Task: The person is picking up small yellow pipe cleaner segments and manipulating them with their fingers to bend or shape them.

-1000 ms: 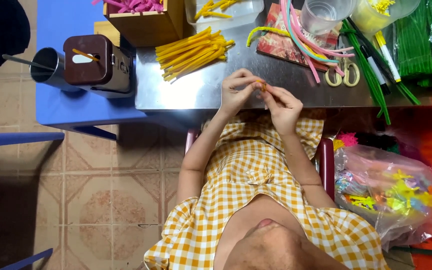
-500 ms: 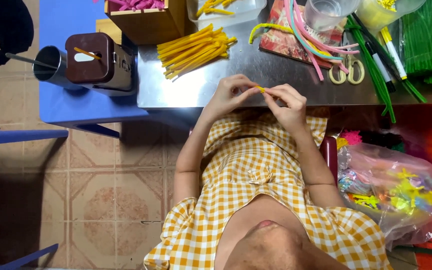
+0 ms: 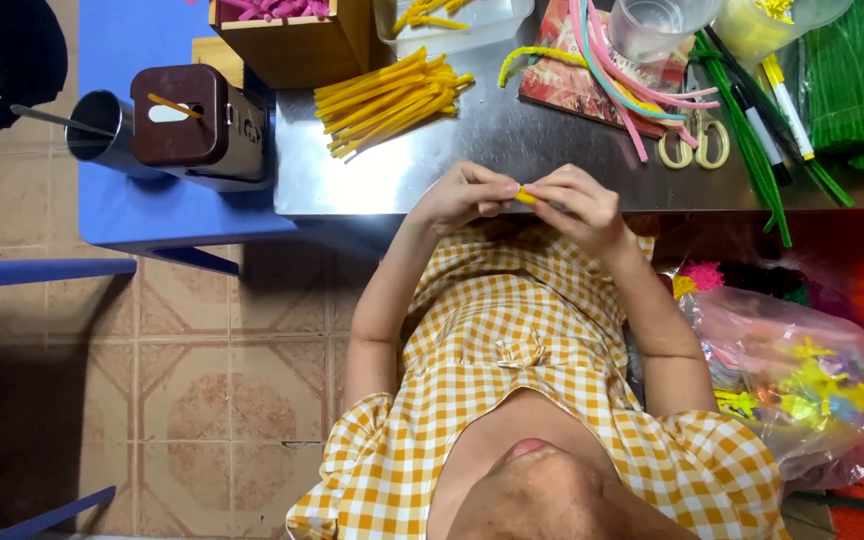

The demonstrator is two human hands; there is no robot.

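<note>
Both my hands, left [image 3: 467,195] & right [image 3: 577,205], pinch a short yellow stem [image 3: 524,195] w/ fingers at the steel surface [image 3: 432,170] edge, mid-twist; next likely needs a tight, even bend

A steel worktop [image 3: 492,150] carries the clutter. Taking the pair of scissors [image 3: 693,146] with cream handles as landmark: just left of them lies a red printed packet [image 3: 562,85] crossed by pink and pastel fuzzy stems [image 3: 622,90]; above them stands a clear plastic cup [image 3: 652,25]. Green stems [image 3: 752,150] run just right of the scissors, with a white marker [image 3: 787,105] beyond. Well to the left lies a loose pile of yellow stems [image 3: 387,100], and above that a wooden box [image 3: 287,40]. Farther left, on a blue table [image 3: 152,215], sits a brown box-shaped device [image 3: 187,120]. Below and right of the scissors lies a clear bag of coloured pieces [image 3: 802,380].
</note>
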